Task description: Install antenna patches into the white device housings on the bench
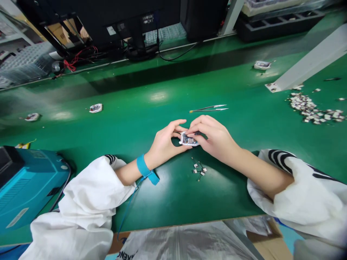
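Observation:
My left hand point(164, 141) wears a blue wrist strap point(143, 166) and grips a small white casing with a circuit board point(189, 140) in it, thumb along the near edge and fingers behind. Above the board's right part, my right hand point(213, 137) has its fingers pinched together. Something small and dark shows between them, too hidden to name. On the bench just below the hands lie several small square parts with short leads point(199, 169). Beyond the hands lies a pair of tweezers point(208, 108), its tips pointing right.
Similar white casings lie at the left point(95, 108) and far right point(262, 65). A pile of small square parts point(311, 108) sits by a white metal post point(311, 61). A teal machine point(35, 184) stands at the left. Along the back is a black monitor point(108, 25).

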`<state>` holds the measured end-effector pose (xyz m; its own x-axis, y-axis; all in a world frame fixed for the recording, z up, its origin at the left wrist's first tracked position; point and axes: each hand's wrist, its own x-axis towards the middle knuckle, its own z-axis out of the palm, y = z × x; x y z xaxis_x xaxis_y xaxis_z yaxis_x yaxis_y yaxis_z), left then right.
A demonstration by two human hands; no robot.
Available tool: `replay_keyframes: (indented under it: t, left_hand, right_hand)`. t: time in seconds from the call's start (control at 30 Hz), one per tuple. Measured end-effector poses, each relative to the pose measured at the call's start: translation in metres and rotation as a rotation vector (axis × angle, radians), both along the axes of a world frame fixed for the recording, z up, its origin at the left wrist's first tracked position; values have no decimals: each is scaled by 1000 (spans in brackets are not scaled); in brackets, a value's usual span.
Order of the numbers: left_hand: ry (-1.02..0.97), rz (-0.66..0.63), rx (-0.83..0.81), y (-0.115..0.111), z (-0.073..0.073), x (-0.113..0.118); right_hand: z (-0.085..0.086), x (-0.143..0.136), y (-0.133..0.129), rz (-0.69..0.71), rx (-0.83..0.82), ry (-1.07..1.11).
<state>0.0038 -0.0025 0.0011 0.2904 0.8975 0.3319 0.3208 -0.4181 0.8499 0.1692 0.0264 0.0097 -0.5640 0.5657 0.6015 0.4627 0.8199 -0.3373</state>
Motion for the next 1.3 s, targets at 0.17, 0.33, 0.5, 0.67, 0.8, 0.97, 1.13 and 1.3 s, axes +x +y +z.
replay_keyframes:
  t: [0.17, 0.33, 0.5, 0.67, 0.8, 0.97, 1.13, 1.3]
  left_hand:
    - [-69, 18, -44, -1, 1, 0]
    - [-116, 4, -76, -1, 1, 0]
    - [-144, 3, -102, -1, 1, 0]
    - [-148, 9, -113, -2, 1, 0]
    - [-145, 20, -126, -3, 1, 1]
    - [-126, -2, -143, -3, 1, 1]
    - [-75, -1, -113, -3, -1, 1]
    - [-28, 12, -149, -2, -4, 0]
  right_hand:
    - [-6, -3, 2, 17, -134, 191]
    - [-9, -5, 0, 18, -123, 253]
    - [-11, -5, 0, 36, -60, 254]
    - [-11, -4, 0, 33, -35, 211]
    - [-12, -3, 0, 30, -17, 191]
    - [-12, -3, 2, 80, -87, 220]
    - [-10, 1, 3, 59, -84, 89]
    - [-6, 6, 2, -13, 126, -208]
